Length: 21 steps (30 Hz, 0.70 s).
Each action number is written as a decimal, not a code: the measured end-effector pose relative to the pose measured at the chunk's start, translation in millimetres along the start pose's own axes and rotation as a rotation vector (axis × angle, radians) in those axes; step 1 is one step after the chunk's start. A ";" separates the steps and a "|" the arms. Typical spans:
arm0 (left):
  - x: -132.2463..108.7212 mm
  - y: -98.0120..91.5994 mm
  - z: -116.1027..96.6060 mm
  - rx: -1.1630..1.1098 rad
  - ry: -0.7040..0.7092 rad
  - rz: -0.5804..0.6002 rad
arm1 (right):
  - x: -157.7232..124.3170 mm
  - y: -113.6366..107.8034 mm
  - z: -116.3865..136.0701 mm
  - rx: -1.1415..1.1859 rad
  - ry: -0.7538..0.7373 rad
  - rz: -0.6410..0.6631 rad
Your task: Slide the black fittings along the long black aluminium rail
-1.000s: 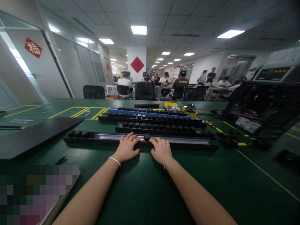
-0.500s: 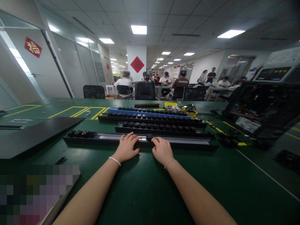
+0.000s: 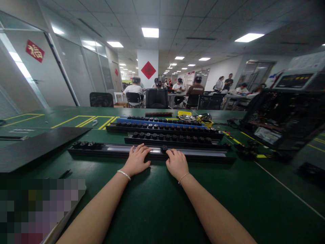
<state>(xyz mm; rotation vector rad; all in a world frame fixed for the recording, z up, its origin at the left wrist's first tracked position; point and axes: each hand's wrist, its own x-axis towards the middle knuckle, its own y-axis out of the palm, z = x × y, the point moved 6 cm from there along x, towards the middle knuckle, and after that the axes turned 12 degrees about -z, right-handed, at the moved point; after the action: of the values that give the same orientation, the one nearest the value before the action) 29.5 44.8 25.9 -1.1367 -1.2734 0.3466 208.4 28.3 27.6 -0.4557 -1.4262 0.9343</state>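
Green bench (image 3: 152, 206) fills lower frame; long black rail (image 3: 111, 149) crosses centre. On it, left hand (image 3: 137, 160) flat, fingers spread, gripping nothing. Half-curled right hand (image 3: 177, 164) has fingertips at black knob (image 3: 164, 148); grip unclear. Knob and right hand shifted slightly rightward.

An assembly workshop: a green workbench (image 3: 157, 206) with yellow marking lines (image 3: 73, 119) is stretching beyond the fingers (image 3: 141, 148), and people (image 3: 195, 90) are sitting farther behind.

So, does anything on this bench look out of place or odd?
Only mildly: the nearest rail is almost bare, with one lone black socket beside the right hand and a small cluster at its left end, while the rails behind are well filled.
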 end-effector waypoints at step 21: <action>-1.0 0.8 1.2 0.012 0.014 -0.007 | -0.7 -4.1 -9.0 -0.062 0.053 -0.041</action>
<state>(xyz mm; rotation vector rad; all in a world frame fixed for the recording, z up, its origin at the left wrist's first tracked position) 28.4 45.0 24.5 -1.1226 -1.2612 0.3403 218.3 27.7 29.0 -0.4921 -1.4144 0.8419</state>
